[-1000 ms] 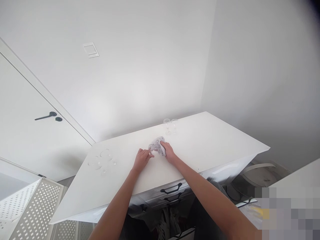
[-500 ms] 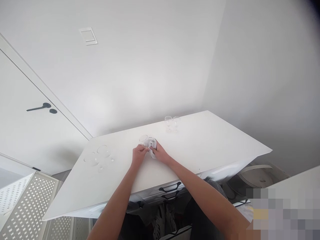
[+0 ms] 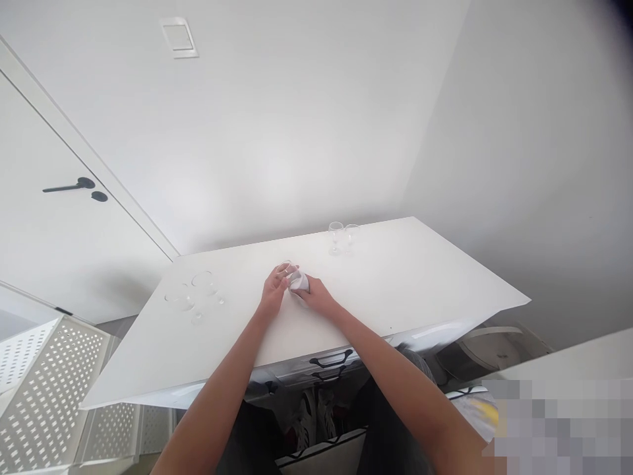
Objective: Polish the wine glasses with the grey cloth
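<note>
My left hand (image 3: 275, 288) is closed around the bowl of a clear wine glass (image 3: 285, 267), whose rim faces up and away from me. Bunched in my right hand (image 3: 319, 295) is a white cloth (image 3: 299, 282), pressed against the right side of that glass. The glass's stem and foot are hidden by the cloth and fingers. Both hands are over the middle of the white tabletop (image 3: 395, 277).
Two large clear wine glasses (image 3: 180, 300) stand on the left of the table. Two smaller stemmed glasses (image 3: 335, 239) stand near its back edge. Black-handled drawers (image 3: 331, 359) are below the front edge. A perforated white rack (image 3: 54, 389) is at lower left.
My left hand has shifted up from low on the glass to wrap its bowl. The cloth in my right hand has turned and looks more bunched. The view has tilted slightly.
</note>
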Demonstrator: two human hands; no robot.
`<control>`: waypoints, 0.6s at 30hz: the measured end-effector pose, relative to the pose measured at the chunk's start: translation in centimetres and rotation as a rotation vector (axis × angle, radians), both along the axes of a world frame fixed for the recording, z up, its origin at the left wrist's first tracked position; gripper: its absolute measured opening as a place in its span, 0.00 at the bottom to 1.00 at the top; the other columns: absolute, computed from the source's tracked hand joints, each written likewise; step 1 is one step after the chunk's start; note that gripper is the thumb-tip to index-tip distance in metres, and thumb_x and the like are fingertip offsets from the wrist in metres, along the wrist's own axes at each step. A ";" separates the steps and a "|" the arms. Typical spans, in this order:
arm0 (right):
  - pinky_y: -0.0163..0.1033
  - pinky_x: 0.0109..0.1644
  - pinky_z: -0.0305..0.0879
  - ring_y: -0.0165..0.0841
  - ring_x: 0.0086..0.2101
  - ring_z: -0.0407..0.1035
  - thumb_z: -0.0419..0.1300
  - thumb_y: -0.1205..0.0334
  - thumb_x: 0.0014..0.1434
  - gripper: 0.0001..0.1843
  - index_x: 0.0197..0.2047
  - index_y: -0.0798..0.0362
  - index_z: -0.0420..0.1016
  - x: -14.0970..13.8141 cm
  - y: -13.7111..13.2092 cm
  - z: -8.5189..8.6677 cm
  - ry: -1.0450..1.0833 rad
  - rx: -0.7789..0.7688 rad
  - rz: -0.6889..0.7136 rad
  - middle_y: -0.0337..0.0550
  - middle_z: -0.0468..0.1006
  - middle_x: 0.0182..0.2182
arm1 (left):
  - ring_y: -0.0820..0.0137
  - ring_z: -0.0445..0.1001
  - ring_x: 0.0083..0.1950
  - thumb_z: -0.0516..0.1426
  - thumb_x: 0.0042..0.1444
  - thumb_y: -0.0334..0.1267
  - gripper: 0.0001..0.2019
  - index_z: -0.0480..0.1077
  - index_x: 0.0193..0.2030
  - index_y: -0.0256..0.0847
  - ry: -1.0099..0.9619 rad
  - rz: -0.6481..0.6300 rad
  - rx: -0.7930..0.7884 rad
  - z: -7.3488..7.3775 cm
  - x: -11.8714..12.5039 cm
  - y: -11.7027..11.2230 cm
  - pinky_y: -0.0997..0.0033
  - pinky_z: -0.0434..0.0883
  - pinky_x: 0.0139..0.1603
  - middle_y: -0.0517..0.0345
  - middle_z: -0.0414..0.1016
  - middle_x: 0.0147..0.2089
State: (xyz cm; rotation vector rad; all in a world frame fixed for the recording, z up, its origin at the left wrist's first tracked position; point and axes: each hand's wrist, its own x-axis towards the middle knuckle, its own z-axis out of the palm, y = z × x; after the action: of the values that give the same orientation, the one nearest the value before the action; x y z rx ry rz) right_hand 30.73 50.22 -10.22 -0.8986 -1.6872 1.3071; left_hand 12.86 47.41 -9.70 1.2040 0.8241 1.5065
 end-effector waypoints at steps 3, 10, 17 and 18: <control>0.44 0.47 0.64 0.39 0.39 0.67 0.69 0.48 0.57 0.17 0.41 0.52 0.76 -0.3 -0.4 -0.3 -0.061 0.101 -0.094 0.46 0.78 0.37 | 0.46 0.73 0.72 0.74 0.54 0.53 0.32 0.77 0.61 0.43 -0.006 0.042 0.046 -0.2 -0.2 0.1 0.48 0.73 0.67 0.41 0.80 0.62; 0.43 0.43 0.66 0.37 0.35 0.69 0.67 0.38 0.57 0.26 0.42 0.54 0.76 0.1 -0.6 -0.4 0.075 -0.196 0.187 0.47 0.81 0.37 | 0.43 0.78 0.66 0.73 0.50 0.62 0.36 0.80 0.58 0.38 -0.112 -0.111 -0.048 0.0 -0.5 0.3 0.44 0.73 0.65 0.36 0.82 0.60; 0.43 0.42 0.63 0.36 0.33 0.66 0.64 0.44 0.61 0.17 0.37 0.50 0.74 -0.1 -1.6 -0.8 -0.065 0.037 -0.015 0.42 0.77 0.32 | 0.44 0.77 0.66 0.76 0.48 0.58 0.34 0.81 0.58 0.41 -0.113 -0.118 0.004 0.2 -0.8 0.2 0.48 0.74 0.61 0.40 0.83 0.56; 0.42 0.41 0.63 0.36 0.33 0.66 0.65 0.41 0.59 0.20 0.36 0.51 0.73 -0.1 -1.7 -0.8 0.007 -0.073 0.055 0.42 0.76 0.31 | 0.45 0.79 0.63 0.75 0.48 0.60 0.34 0.82 0.57 0.39 -0.121 -0.177 -0.002 0.2 -0.9 0.2 0.49 0.75 0.59 0.40 0.83 0.55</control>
State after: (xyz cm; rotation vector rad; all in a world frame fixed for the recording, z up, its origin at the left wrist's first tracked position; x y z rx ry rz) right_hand 30.67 48.53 -10.98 -0.8939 -1.6786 1.4147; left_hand 11.95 47.64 -9.54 1.1414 0.6219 1.4179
